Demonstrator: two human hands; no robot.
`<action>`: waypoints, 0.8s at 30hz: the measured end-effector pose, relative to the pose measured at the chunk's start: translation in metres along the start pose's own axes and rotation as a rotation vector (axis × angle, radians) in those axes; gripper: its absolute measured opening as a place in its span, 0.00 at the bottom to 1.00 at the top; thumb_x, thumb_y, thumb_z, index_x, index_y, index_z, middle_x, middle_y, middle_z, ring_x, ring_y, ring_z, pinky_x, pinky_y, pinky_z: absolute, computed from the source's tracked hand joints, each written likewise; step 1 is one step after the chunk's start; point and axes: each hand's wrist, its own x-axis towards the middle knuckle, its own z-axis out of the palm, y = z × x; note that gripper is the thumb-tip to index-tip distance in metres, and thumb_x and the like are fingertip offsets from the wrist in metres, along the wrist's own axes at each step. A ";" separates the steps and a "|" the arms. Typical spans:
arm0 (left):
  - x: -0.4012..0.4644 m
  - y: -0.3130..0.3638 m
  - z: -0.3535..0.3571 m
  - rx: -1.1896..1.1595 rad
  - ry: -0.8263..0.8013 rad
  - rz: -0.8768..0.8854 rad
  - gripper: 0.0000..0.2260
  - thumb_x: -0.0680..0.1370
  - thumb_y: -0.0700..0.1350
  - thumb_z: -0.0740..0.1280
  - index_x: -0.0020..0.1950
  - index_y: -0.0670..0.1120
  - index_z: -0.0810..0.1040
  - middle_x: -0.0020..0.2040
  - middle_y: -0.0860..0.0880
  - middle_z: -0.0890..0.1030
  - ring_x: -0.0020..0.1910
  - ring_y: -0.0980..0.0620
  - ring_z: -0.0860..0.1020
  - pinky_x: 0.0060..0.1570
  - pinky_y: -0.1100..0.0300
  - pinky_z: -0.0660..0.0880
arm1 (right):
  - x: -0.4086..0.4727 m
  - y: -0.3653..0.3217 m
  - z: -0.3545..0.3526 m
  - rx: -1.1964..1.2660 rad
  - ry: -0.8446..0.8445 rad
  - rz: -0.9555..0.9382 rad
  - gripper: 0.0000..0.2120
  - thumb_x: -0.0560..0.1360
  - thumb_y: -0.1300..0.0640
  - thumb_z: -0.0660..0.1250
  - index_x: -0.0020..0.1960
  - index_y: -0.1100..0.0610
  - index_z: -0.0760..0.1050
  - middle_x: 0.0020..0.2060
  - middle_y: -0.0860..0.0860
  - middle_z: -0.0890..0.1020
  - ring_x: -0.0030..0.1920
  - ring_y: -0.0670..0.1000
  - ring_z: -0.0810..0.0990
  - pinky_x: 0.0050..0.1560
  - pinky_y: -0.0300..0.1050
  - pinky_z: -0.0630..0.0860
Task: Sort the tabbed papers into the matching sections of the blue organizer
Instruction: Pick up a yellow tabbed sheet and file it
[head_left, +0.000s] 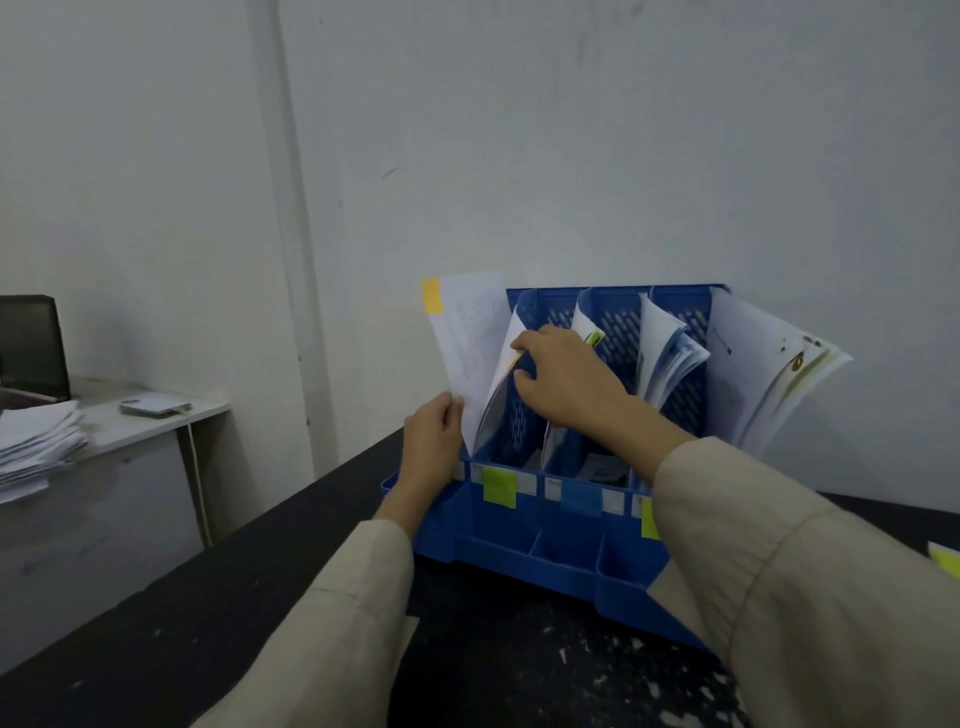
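1. Blue organizer (524, 551) with slotted, perforated dividers.
2. White paper (470, 332), orange-yellow tab (432, 295) at its 11 o'clock corner.
3. Front labels: lime-green note (499, 485), blue note (581, 496), yellow note (649, 518) toward 3 o'clock.
4. Black table (208, 597), flecked white.
5. Beige sleeves (779, 545).

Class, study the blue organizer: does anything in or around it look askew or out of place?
Yes. The papers at the far right end of the blue organizer splay outward past its side, curling over instead of standing upright. The orange-tabbed sheet at the left end also leans outward, steadied by the left hand.
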 end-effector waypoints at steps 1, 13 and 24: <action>0.000 0.000 0.000 0.053 -0.020 0.014 0.18 0.82 0.39 0.57 0.31 0.46 0.61 0.27 0.50 0.65 0.28 0.57 0.61 0.30 0.59 0.59 | 0.000 0.000 0.000 0.002 0.003 -0.003 0.15 0.78 0.60 0.59 0.63 0.62 0.71 0.57 0.58 0.74 0.58 0.57 0.73 0.57 0.53 0.72; 0.003 0.003 -0.012 0.267 -0.518 -0.182 0.10 0.76 0.33 0.55 0.40 0.36 0.74 0.41 0.39 0.77 0.40 0.46 0.72 0.38 0.57 0.67 | -0.003 -0.003 0.003 0.026 -0.023 -0.055 0.22 0.79 0.63 0.55 0.73 0.60 0.60 0.67 0.57 0.68 0.64 0.57 0.70 0.59 0.48 0.68; -0.006 0.023 -0.001 0.223 -0.195 -0.033 0.20 0.81 0.41 0.57 0.29 0.44 0.61 0.27 0.48 0.66 0.31 0.48 0.67 0.33 0.57 0.59 | -0.010 -0.005 0.003 0.221 -0.131 -0.060 0.35 0.75 0.70 0.55 0.77 0.54 0.45 0.64 0.62 0.71 0.47 0.60 0.78 0.51 0.59 0.75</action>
